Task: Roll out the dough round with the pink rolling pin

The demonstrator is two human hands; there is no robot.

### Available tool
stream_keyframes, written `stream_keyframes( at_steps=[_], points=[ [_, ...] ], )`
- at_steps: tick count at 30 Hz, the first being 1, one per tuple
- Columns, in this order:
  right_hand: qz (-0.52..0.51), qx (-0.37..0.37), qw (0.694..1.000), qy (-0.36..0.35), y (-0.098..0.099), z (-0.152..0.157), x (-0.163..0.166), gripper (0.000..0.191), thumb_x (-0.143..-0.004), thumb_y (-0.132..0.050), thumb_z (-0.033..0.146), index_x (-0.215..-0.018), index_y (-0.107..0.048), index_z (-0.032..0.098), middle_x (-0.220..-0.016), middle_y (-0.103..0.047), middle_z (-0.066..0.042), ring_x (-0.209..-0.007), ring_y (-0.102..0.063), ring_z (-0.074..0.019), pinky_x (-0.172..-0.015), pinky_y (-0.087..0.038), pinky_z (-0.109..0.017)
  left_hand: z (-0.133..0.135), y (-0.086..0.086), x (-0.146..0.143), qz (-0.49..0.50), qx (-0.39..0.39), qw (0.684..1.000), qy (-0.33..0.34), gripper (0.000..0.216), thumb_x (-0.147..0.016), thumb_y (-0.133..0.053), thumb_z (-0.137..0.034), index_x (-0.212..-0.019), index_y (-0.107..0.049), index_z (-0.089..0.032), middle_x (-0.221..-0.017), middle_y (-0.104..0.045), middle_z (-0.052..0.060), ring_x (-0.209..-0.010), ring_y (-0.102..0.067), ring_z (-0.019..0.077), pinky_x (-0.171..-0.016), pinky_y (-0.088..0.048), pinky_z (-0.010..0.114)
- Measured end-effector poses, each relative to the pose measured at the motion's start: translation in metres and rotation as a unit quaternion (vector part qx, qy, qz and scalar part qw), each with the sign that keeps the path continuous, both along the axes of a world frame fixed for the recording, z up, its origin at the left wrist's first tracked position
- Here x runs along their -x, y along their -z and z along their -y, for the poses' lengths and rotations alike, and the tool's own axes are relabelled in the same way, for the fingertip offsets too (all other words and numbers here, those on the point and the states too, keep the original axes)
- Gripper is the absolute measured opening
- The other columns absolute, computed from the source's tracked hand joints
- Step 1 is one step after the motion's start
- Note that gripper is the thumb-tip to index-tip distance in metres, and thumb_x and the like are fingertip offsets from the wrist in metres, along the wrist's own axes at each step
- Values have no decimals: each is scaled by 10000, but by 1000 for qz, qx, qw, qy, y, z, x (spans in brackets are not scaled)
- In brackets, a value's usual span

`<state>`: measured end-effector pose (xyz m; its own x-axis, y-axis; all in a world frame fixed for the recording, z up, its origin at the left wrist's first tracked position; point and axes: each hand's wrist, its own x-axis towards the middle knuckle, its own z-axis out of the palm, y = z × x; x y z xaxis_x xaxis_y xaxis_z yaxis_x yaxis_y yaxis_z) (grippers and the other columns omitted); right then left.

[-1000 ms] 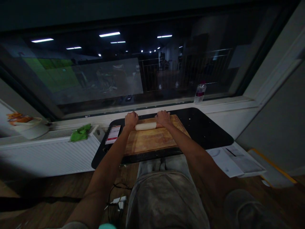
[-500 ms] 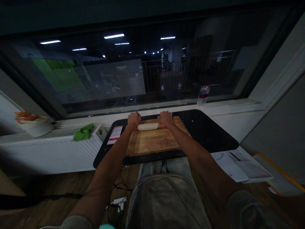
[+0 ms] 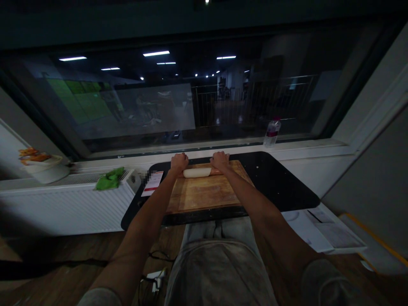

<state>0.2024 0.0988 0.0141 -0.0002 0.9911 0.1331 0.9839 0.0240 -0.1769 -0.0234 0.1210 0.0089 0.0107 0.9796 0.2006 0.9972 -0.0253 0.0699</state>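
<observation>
My left hand [image 3: 180, 161] and my right hand [image 3: 219, 160] are both closed in fists near the far edge of a wooden cutting board [image 3: 207, 193]. Between them lies a rolling pin [image 3: 216, 171], whose brown wood shows beside the right fist. Around its middle is a pale, smooth, dough-like layer [image 3: 196, 172] with a slanted right end. The pin's ends are hidden inside my fingers. Beneath the board is a black table top [image 3: 277, 182], and left of my left forearm a phone with a lit screen [image 3: 153, 183] rests on it.
A water bottle [image 3: 272, 132] stands on the sill below a large window [image 3: 207, 102]. At left, a green cloth [image 3: 110, 178] and a white pot [image 3: 49, 170] sit on the radiator [image 3: 63, 210]. Papers [image 3: 309, 229] lie low at right. Cables [image 3: 156, 278] trail on the floor.
The view has tilted up slightly, so most things sit lower. My hands and the rolling pin appear to have shifted slightly toward the window; both grips stay the same.
</observation>
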Motion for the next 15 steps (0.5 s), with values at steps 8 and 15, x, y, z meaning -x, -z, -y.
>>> stream_keyframes(
  at_steps=[8, 15],
  points=[
    [-8, 23, 1000, -3, 4, 10, -3, 428, -1141, -517, 346, -1401, -778, 130, -1486, -742, -234, -1473, -581, -360, -1237, -422, -549, 5, 10, 5, 18, 36, 999, 3, 483, -1165, -405, -367, -1356, -788, -143, -1371, -803, 231, -1284, -772, 309, -1063, -577, 363],
    [-14, 52, 999, -4, 9, 21, -7, 451, -1140, -509, 400, -1437, -758, 168, -1550, -699, -225, -1502, -553, -374, -1238, -427, -564, 20, 15, 9, 29, 64, 997, 14, 517, -1172, -376, -413, -1344, -786, -149, -1374, -809, 216, -1290, -767, 291, -1075, -572, 360]
  ],
)
